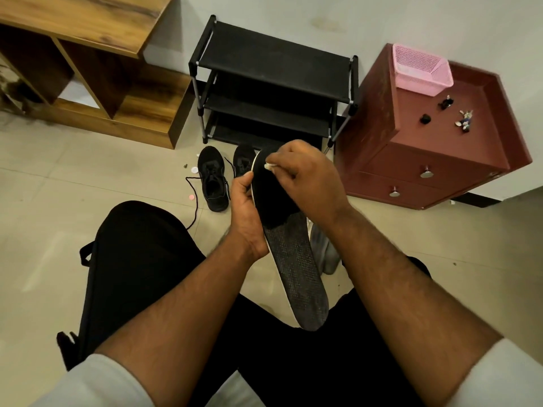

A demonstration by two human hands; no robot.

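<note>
In the left hand (245, 207), the insole (293, 259) stands tilted.

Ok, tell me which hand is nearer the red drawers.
Right. The right hand, pinching a wad at the insole, is toward the drawers; the left hand grips its far edge.

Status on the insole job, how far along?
Done: the insole is out, and the black shoes sit on the floor, one lace trailing loose. In hand: the left hand grips the insole's edge while the right hand pinches a small white piece against its toe end. Left, probably: the rest of the insole, refitting it, then putting the shoes on the black rack.
</note>
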